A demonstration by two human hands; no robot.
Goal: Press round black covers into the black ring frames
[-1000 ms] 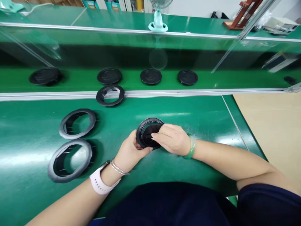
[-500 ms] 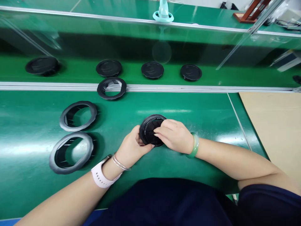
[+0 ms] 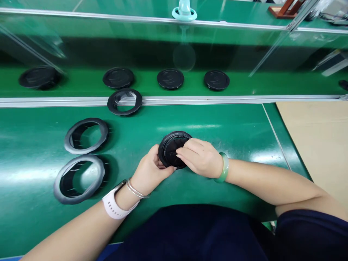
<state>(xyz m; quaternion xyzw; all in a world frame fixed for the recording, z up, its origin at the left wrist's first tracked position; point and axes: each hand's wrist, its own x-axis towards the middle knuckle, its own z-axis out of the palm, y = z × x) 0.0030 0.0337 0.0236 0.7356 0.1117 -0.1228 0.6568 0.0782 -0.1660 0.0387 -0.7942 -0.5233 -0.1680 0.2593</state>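
Observation:
Tilted toward me above the green bench is a round black vent-like part (image 3: 166, 150), with a ridged rim and a dark inner disc. My left hand (image 3: 152, 168) is closed around its left and lower edge, thumb below the rim. Pinched together, the fingers of my right hand (image 3: 202, 157) press at the inner disc; that hand covers the part's right side, and what lies under the fingertips is hidden. To the left, two large black rings (image 3: 58, 188) lie on the bench, one behind the other. A smaller black ring (image 3: 112, 105) rests over the metal rail.
Several black round vents (image 3: 170, 79) lie in a row on the green ledge behind the metal rail (image 3: 190, 99). A clear panel rises behind them. A turquoise stand (image 3: 185, 13) is at the top, and a beige board (image 3: 315, 134) lies at the right.
The view has shifted slightly, so the rings and vents at the left appear a little further left. Both hands keep nearly the same hold on the round part.

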